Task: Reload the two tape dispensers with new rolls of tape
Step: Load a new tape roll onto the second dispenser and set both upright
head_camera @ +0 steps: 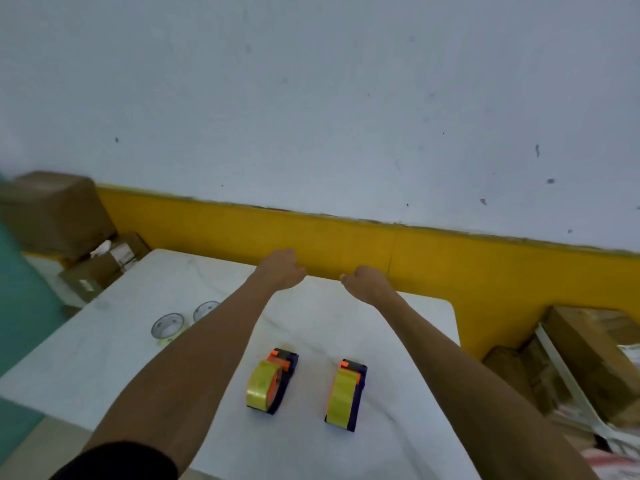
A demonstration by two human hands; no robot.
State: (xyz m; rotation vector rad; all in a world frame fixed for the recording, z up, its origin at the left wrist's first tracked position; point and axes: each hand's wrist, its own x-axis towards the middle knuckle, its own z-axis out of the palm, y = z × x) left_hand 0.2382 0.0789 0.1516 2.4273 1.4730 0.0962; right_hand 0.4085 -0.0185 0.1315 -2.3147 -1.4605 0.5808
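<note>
Two dark blue tape dispensers with orange parts stand side by side on the white table (104, 358), each carrying a roll of yellow tape: the left dispenser (272, 384) and the right dispenser (346, 394). Two empty clear tape cores (168, 327) (205, 309) lie at the table's left. Both my arms stretch out over the table. My left hand (282, 268) and my right hand (363, 280) are at the far edge, fingers curled and holding nothing, well beyond the dispensers.
A yellow band (450, 268) runs along the base of the pale wall behind the table. Cardboard boxes (52, 213) are stacked on the floor at the far left, and more boxes (588, 358) with papers sit at the right.
</note>
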